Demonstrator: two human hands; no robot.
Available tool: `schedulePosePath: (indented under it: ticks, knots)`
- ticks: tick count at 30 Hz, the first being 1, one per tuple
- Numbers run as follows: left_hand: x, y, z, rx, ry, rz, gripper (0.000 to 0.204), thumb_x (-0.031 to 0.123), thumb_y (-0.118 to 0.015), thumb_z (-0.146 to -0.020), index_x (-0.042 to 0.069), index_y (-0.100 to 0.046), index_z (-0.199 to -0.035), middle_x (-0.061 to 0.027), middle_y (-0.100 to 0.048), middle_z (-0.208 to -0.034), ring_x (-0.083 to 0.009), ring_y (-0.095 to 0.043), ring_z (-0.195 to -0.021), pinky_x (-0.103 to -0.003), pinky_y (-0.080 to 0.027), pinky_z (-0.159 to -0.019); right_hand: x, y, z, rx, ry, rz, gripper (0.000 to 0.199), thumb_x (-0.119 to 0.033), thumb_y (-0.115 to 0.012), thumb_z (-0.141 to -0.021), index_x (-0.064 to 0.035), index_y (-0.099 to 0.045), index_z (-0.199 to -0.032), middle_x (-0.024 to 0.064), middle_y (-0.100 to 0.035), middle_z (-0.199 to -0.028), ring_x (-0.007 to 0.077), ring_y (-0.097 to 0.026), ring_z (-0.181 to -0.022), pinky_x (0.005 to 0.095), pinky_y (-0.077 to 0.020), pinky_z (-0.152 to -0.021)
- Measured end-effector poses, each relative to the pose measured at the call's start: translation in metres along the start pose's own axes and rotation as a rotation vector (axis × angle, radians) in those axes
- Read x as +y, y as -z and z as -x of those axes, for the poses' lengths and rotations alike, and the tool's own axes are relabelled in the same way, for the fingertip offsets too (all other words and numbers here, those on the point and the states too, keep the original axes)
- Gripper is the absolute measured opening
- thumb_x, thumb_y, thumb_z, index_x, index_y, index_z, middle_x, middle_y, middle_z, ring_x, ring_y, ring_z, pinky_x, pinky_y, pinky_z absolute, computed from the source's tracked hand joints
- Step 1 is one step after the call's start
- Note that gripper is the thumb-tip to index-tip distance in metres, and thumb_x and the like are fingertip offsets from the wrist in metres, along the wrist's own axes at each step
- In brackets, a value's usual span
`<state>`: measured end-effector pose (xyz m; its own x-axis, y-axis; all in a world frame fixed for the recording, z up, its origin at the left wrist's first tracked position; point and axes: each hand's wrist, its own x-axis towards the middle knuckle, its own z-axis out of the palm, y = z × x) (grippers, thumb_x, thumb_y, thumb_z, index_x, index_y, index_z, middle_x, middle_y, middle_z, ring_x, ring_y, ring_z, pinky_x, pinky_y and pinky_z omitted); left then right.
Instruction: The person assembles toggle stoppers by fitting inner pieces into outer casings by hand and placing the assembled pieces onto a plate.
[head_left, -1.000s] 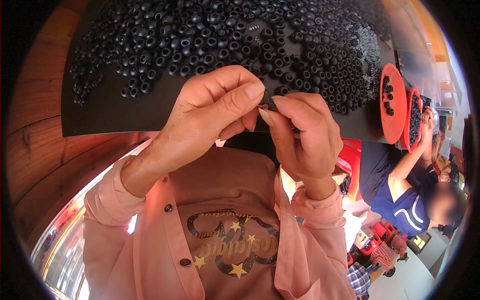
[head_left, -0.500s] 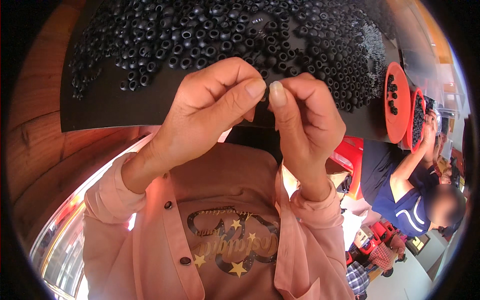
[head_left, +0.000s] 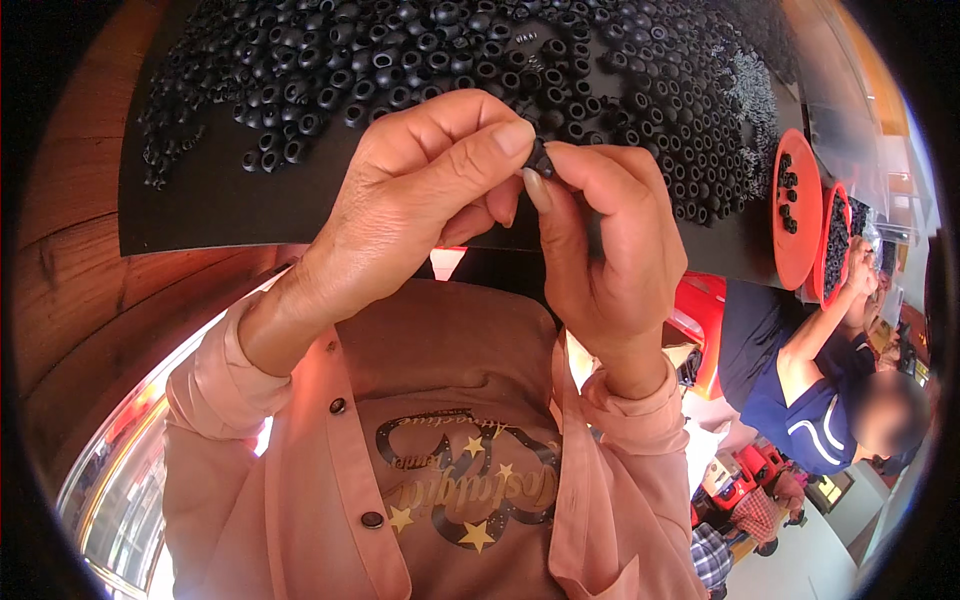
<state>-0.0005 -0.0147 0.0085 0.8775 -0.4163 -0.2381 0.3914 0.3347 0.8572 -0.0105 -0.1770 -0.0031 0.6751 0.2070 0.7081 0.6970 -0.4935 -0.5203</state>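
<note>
Above the near edge of the black table (head_left: 200, 215), both hands meet fingertip to fingertip. Between them is a small black plastic piece (head_left: 540, 158), mostly covered by the fingers. My left hand (head_left: 420, 190) pinches it from the left with thumb and forefinger, the other fingers curled under. From the right, my right hand (head_left: 620, 220) grips it between thumb and forefinger. Just beyond lie many loose, hollow, rounded black pieces (head_left: 390, 70), their round openings showing. Two little silver coil springs (head_left: 526, 38) rest among them.
A heap of fine greyish bits (head_left: 752, 95) lies at the table's right. Beside it are an orange-red dish (head_left: 795, 250) with several black parts and a second red dish (head_left: 825, 290) holding small dark pieces. A co-worker in blue (head_left: 800, 400) sits at the right, hands near that dish.
My right thumb has dropped lower and its forefinger has come forward, so the black piece shows more between the fingertips. My left hand has risen slightly.
</note>
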Motion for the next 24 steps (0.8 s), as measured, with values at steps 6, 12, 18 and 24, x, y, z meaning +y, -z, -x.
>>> schedulePosePath:
  ticks: [6,12,18,24]
  knots:
    - [-0.0044,0.0007,-0.0011,-0.011,-0.042,-0.088,0.022,0.024,-0.049,-0.098,0.005,-0.059,-0.096,0.0001,-0.056,-0.065,-0.0015,-0.04,-0.049,-0.016,-0.027,-0.042,-0.0041,0.0061,0.0013,-0.045,-0.007,0.029,0.026,0.008,-0.07,-0.076,0.001,-0.061,-0.099,0.0133,-0.063,-0.084,0.0205,-0.061,-0.069,0.0265,-0.0479,-0.058]
    - [-0.0074,0.0007,-0.0002,-0.03,-0.068,-0.101,0.022,0.024,-0.049,-0.098,0.004,-0.059,-0.099,-0.0006,-0.057,-0.067,-0.0017,-0.04,-0.051,-0.017,-0.028,-0.044,-0.0031,0.0084,0.0041,-0.03,-0.014,-0.012,0.031,0.004,-0.073,-0.073,-0.0009,-0.06,-0.101,0.0138,-0.061,-0.079,0.0247,-0.062,-0.059,0.0303,-0.0485,-0.049]
    - [-0.0063,0.0011,-0.0002,-0.045,-0.068,-0.155,0.022,0.023,-0.049,-0.098,0.003,-0.058,-0.099,-0.0004,-0.055,-0.067,-0.0017,-0.039,-0.051,-0.017,-0.028,-0.045,-0.0037,0.0095,0.0038,-0.038,0.032,0.043,0.029,0.003,-0.074,-0.073,-0.0008,-0.06,-0.099,0.013,-0.062,-0.077,0.0238,-0.062,-0.059,0.0297,-0.0483,-0.048]
    - [-0.008,0.0015,0.0003,-0.071,-0.094,-0.141,0.022,0.022,-0.048,-0.098,0.003,-0.058,-0.098,0.0016,-0.054,-0.069,-0.0011,-0.037,-0.052,-0.017,-0.027,-0.045,-0.0025,0.0101,0.0047,-0.026,0.0,0.007,0.028,0.002,-0.074,-0.073,-0.0005,-0.06,-0.097,0.0125,-0.061,-0.075,0.0233,-0.061,-0.057,0.0291,-0.047,-0.047]
